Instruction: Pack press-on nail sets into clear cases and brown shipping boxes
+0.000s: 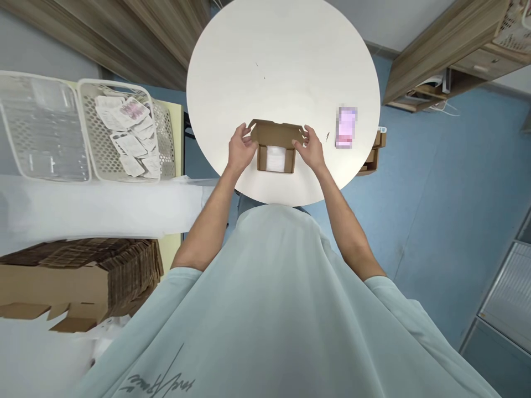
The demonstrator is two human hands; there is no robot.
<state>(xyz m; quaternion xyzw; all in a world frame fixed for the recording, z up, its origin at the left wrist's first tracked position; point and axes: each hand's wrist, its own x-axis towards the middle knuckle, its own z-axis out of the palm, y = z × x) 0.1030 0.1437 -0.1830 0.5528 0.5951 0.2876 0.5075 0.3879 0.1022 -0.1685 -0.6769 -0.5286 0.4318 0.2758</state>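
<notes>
A small brown cardboard box (262, 160) lies on the white round table (282, 66) near its front edge, with its lid raised at the back. Inside it rests a white wrapped bundle (275, 159); what the wrapping covers is hidden. My left hand (243, 148) grips the lid's left side flap between fingers and thumb. On the opposite side, my right hand (310, 149) has the lid's right corner pinched, its thumb on the inner face.
A phone-like item (346, 128), blurred out, lies right of the box. Leftward stand a basket of clear plastic packs (53, 132), a basket of white packets (133, 132), a white wrapping roll (103, 205) and stacked flat cardboard boxes (83, 276). Wooden cabinet (440, 50) at right.
</notes>
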